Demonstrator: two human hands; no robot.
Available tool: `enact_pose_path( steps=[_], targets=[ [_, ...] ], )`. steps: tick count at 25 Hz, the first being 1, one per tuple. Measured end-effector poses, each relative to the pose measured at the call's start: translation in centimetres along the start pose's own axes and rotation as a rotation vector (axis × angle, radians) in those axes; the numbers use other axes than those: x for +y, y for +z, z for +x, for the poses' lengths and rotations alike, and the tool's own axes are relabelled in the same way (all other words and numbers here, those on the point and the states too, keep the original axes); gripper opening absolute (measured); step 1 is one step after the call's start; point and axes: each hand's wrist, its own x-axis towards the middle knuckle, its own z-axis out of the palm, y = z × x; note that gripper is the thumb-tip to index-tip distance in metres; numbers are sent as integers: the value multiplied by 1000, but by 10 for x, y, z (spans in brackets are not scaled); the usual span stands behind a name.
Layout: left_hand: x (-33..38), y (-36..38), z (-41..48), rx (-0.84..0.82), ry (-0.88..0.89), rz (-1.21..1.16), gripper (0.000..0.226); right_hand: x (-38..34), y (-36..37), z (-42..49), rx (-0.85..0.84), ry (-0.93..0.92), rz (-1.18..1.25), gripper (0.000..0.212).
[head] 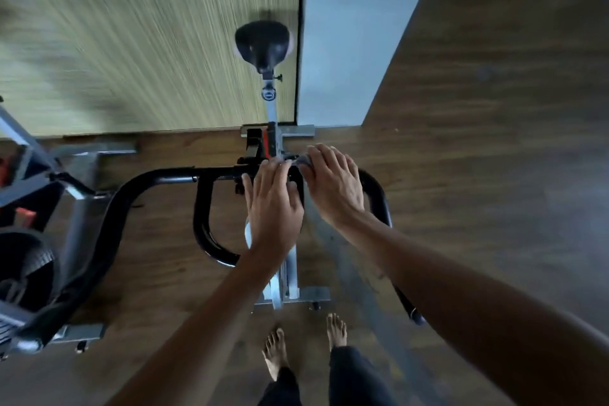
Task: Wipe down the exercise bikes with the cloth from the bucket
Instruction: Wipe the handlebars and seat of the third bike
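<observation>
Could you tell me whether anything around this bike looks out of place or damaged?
Nothing stands out. The bike stands upright on the floor, the right hand presses the cloth on its handlebar, the left hand beside it.

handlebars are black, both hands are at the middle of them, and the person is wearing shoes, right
Not quite: the person wears no shoes. The bare feet show on the floor at the bottom of the head view. The rest holds: the handlebars are black, and the left hand and right hand are both at their middle.
</observation>
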Motion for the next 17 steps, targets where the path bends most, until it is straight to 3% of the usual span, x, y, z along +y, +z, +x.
enact_pose_path(
  steps=[4, 6, 8, 10, 14, 17],
  targets=[
    [37, 19, 0, 8, 17, -306, 44, 14, -21, 4, -318, -107, -43, 69],
    [55, 31, 5, -7, -50, -404, 46, 26, -36, 10, -398, -149, 101, 77],
    [63, 46, 11, -43, -122, -426, 49, 43, -48, 11, -411, -96, 262, 89],
    [64, 63, 13, -55, -151, -287, 50, 68, -49, 4, -424, 6, 352, 95],
    [60, 97, 12, 154, -110, 149, 52, 114, -37, -25, -314, 233, 654, 66],
    [58, 122, 14, 307, -47, 167, 42, 121, -30, -38, -266, 238, 803, 43]
  ],
)
